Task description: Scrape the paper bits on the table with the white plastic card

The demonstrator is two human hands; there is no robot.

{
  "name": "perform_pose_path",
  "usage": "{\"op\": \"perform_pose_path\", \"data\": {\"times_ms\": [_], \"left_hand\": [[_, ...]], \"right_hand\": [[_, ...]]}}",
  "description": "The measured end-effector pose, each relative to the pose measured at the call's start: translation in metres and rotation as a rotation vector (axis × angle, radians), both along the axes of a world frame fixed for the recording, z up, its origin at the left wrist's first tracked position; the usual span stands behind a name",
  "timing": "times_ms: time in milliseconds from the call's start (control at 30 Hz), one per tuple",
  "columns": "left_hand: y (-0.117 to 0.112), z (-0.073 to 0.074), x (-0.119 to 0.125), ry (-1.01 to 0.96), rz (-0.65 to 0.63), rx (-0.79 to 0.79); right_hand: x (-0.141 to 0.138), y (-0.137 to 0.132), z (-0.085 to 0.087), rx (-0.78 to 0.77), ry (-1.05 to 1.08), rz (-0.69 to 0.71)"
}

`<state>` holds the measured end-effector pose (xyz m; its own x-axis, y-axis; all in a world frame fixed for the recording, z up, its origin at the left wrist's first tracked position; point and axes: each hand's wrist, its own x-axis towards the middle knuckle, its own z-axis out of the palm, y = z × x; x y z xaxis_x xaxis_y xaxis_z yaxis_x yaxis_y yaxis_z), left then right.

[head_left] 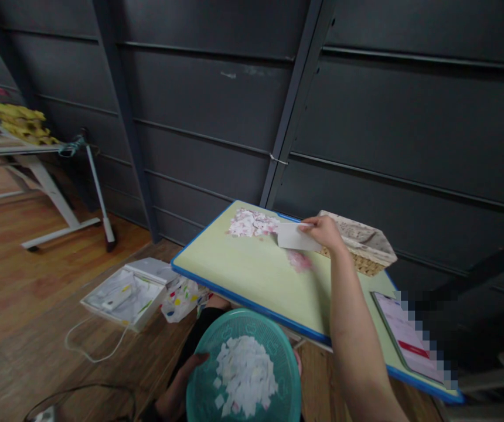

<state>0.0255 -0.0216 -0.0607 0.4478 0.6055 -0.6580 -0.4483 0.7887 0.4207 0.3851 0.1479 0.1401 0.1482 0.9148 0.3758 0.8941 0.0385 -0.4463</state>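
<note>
My right hand (pixel 323 232) reaches over the pale green table (pixel 234 264) and pinches a white card (pixel 296 236) at its right end. Just left of the card lies a pile of small white and pinkish paper pieces (pixel 252 223). Below the card a pink stain (pixel 299 261) marks the tabletop. With its thumb over the rim, my left hand (pixel 186 375) grips a green plastic basket (pixel 287 363) near my lap. White paper pieces (pixel 247 375) are heaped in that basket.
A lined wicker basket (pixel 368 264) stands at the table's back right, with a phone or tablet (pixel 405 340) nearer me. On the floor at left are an open white box (pixel 122 296), a plastic bag (pixel 181 299) and cables. Dark wall panels (pixel 208 117) rise behind.
</note>
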Motion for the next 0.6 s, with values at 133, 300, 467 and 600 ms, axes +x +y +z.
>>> {"op": "perform_pose_path", "data": {"times_ms": [133, 300, 467, 600], "left_hand": [[-0.001, 0.004, 0.000, 0.002, -0.008, -0.001], [-0.001, 0.008, 0.001, 0.008, -0.011, -0.001], [-0.002, 0.009, 0.001, 0.013, -0.008, -0.003], [-0.003, 0.012, 0.000, 0.023, 0.006, 0.022]], "right_hand": [[0.005, -0.004, 0.004, 0.033, -0.038, -0.064], [-0.004, -0.001, 0.001, 0.062, 0.010, -0.030], [-0.019, 0.012, -0.014, 0.125, 0.139, 0.044], [-0.032, 0.017, -0.022, 0.125, 0.070, 0.065]]}}
